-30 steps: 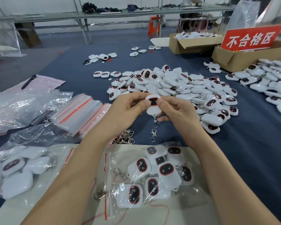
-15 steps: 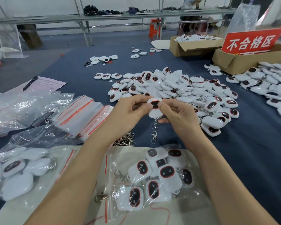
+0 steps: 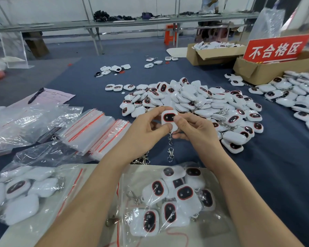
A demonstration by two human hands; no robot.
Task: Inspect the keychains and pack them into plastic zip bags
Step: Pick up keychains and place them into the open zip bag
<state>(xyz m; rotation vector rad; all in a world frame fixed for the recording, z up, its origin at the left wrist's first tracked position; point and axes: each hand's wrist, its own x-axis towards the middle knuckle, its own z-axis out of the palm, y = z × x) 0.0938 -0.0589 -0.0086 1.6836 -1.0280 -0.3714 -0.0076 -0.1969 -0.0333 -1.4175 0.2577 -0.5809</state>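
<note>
Keychain (image 3: 168, 118) more exposed, pinched by left hand (image 3: 143, 132) and right hand (image 3: 196, 131) over blue table (image 3: 275, 175).

Blue-clothed table (image 3: 275, 175) under keychain pile (image 3: 194, 102), zip bags (image 3: 89, 131), cardboard boxes (image 3: 253, 72)

- A single view: a wide-angle camera on the person's head, facing forward and down over the surface (image 3: 275, 175).
- It sits close: both forearms (image 3: 75, 211) enter from the bottom edge, and the left hand (image 3: 143, 132) and right hand (image 3: 198, 132) meet on a keychain (image 3: 169, 120) near mid-frame.
- Bags (image 3: 137, 179) fill the bottom; a bench (image 3: 114, 24) and boxes (image 3: 212, 54) run along the top.
</note>
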